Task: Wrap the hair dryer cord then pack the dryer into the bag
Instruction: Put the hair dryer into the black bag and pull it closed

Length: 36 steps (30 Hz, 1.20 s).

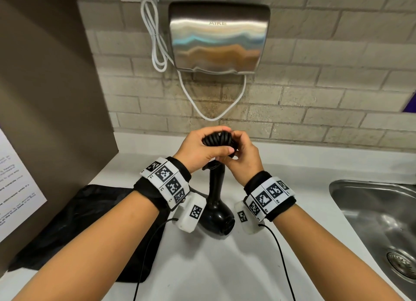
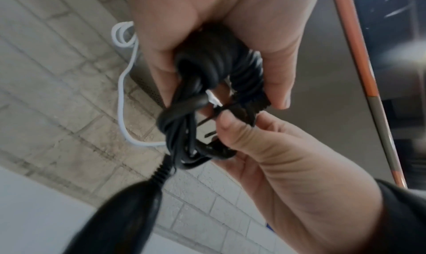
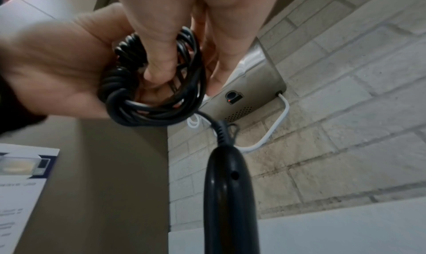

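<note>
Both hands hold a bundle of black hair dryer cord (image 1: 219, 138) up above the white counter (image 1: 225, 267). My left hand (image 1: 202, 146) grips the coiled part of the cord (image 2: 219, 66) with its fingers curled round it. The right hand (image 1: 240, 147) pinches the loose loops on the bundle's other side (image 2: 230, 123). Below the hands is the black hair dryer (image 1: 215, 208), handle up and its round head on the counter. In the right wrist view the handle (image 3: 228, 194) rises toward the cord loops (image 3: 149, 97). A flat black bag (image 1: 85, 228) lies to the left.
A steel hand dryer (image 1: 216, 35) is fixed to the brick wall, with a white cable (image 1: 157, 41) looping beside and below it. A steel sink (image 1: 378, 222) is set into the counter at the right. A printed notice (image 1: 15, 183) hangs on the brown panel at the left.
</note>
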Tool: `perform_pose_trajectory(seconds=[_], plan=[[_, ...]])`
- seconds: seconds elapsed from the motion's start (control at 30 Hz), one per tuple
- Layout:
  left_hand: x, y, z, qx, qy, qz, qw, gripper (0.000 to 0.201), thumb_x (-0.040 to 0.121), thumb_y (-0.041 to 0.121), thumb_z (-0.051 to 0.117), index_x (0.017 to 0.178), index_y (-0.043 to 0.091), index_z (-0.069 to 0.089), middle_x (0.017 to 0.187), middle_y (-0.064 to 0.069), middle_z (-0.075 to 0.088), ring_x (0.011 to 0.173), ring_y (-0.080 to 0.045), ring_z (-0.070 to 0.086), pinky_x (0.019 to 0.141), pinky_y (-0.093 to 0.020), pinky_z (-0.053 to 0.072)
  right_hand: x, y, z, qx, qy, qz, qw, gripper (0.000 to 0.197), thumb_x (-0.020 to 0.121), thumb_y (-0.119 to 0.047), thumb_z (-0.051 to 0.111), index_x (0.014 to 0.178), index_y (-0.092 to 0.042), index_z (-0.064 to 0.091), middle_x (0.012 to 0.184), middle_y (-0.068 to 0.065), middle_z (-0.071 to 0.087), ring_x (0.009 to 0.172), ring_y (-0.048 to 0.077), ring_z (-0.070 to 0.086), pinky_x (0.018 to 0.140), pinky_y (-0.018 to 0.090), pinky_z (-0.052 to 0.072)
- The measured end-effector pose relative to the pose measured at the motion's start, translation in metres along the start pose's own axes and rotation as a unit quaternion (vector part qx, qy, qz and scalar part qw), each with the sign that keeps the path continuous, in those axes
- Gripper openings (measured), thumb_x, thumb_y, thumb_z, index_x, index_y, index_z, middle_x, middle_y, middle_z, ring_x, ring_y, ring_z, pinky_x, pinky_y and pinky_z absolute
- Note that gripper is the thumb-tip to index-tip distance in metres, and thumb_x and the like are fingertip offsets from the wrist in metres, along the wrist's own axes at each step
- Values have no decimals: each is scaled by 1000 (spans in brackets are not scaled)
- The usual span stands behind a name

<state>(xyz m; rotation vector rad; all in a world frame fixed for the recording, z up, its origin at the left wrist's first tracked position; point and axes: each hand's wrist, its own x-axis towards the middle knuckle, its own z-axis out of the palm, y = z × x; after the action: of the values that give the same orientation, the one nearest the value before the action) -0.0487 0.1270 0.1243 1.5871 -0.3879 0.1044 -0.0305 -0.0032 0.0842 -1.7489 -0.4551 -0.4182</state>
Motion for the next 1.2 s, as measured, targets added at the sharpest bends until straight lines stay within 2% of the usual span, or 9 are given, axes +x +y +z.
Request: perform_pose_trajectory(seconds=[0.1, 0.17, 0.3, 0.47, 0.63, 0.8, 0.9, 1.07, 1.2], plan=[[1, -3, 1, -1, -1, 22, 1000, 45, 69, -9, 72, 100, 23, 64, 94, 0, 67, 91, -12, 65, 89, -24, 52, 4, 0, 0, -7, 20, -13, 1000, 51, 71, 5, 70, 90, -34, 43, 82, -10, 56, 76, 3, 57, 71, 15, 49], [0, -6, 2, 4, -7, 35, 999, 48, 68, -10, 73, 103, 22, 64, 97, 2, 67, 95, -12, 64, 92, -23, 50, 5, 0, 0, -28, 41, -29, 998, 52, 71, 9, 65, 86, -36, 42, 71, -9, 51, 64, -1, 52, 63, 9, 45], [3, -10, 2, 7, -8, 47, 999, 51, 66, -13, 73, 101, 23, 63, 95, 5, 66, 89, -3, 64, 91, -19, 49, 4, 3, 1, -64, 65, -46, 995, 47, 71, 10, 60, 94, -28, 44, 65, -9, 45, 58, -2, 49, 58, 5, 40], [6, -19, -4, 40, 43, 61, 996, 50, 65, -9, 76, 93, 30, 63, 91, 6, 64, 88, -8, 62, 87, -18, 50, -6, 11, -1, -77, 18, -38, 996, 51, 71, 0, 67, 112, -21, 46, 98, 7, 56, 91, 17, 56, 83, 25, 49], [5, -23, -3, 32, 53, 56, 997, 48, 66, -10, 75, 96, 25, 62, 95, -4, 63, 92, -14, 60, 85, -14, 50, -26, 31, -10, -131, 26, 46, 990, 66, 74, -11, 71, 129, -13, 36, 112, 2, 42, 101, 15, 46, 84, 21, 43], [7, -23, 0, 23, 71, 49, 996, 45, 67, -13, 72, 99, 17, 60, 93, -4, 62, 89, -15, 59, 79, -9, 49, -51, 56, -5, -177, -120, 240, 947, 85, 76, -31, 71, 141, -14, 19, 137, 12, 38, 124, 25, 43, 97, 31, 39], [6, -23, 0, 17, 76, 49, 996, 44, 68, -13, 72, 97, 18, 59, 89, 3, 62, 87, -13, 60, 83, -14, 51, -58, 69, 1, -210, -200, 308, 906, 94, 75, -41, 70, 144, -17, 11, 137, 14, 44, 124, 27, 47, 98, 32, 40], [5, -24, -4, -1, 91, 46, 995, 44, 69, -12, 72, 92, 24, 59, 89, 4, 62, 86, -12, 61, 90, -24, 51, -67, 84, 11, -270, -274, 325, 864, 106, 67, -47, 75, 144, -16, 10, 132, 10, 51, 117, 27, 52, 95, 32, 45], [5, -25, -6, -3, 93, 45, 995, 45, 70, -10, 72, 91, 27, 58, 90, 4, 63, 87, -12, 61, 90, -24, 51, -75, 87, 16, -266, -283, 321, 864, 90, 70, -43, 72, 139, -14, 21, 125, 8, 56, 112, 25, 55, 93, 31, 46]])
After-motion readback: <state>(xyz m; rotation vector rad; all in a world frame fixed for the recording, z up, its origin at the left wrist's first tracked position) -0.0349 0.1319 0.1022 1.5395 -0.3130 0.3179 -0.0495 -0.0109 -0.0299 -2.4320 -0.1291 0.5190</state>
